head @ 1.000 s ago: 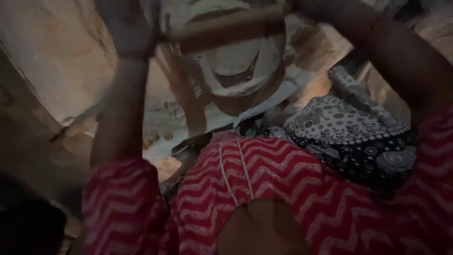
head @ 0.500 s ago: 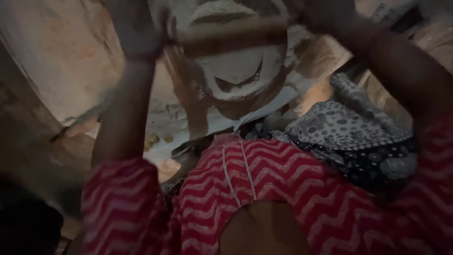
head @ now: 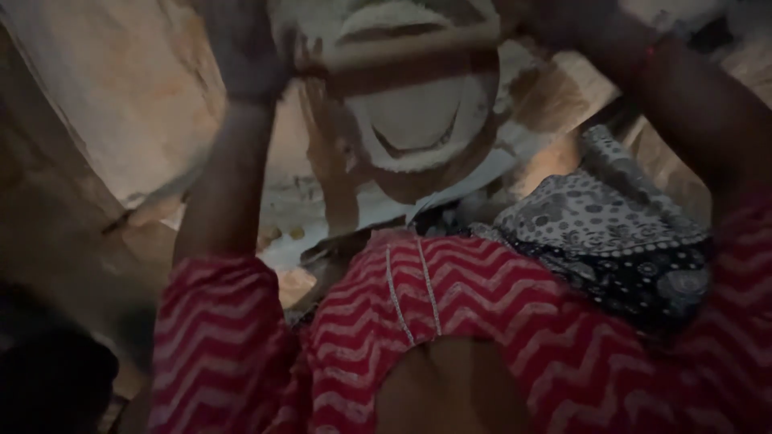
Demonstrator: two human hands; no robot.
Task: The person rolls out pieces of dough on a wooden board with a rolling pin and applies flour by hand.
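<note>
Rolling pin [head: 414,50] has slid up over pale floured dough [head: 418,120]

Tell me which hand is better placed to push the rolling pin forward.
Neither clearly: left hand and right hand each grip one end of the rolling pin, which lies across the dough disc.

Both hands, left [head: 245,60], right [head: 563,20], gripping rolling pin [head: 410,56] over dough round [head: 418,120], floured board [head: 434,181]
</note>
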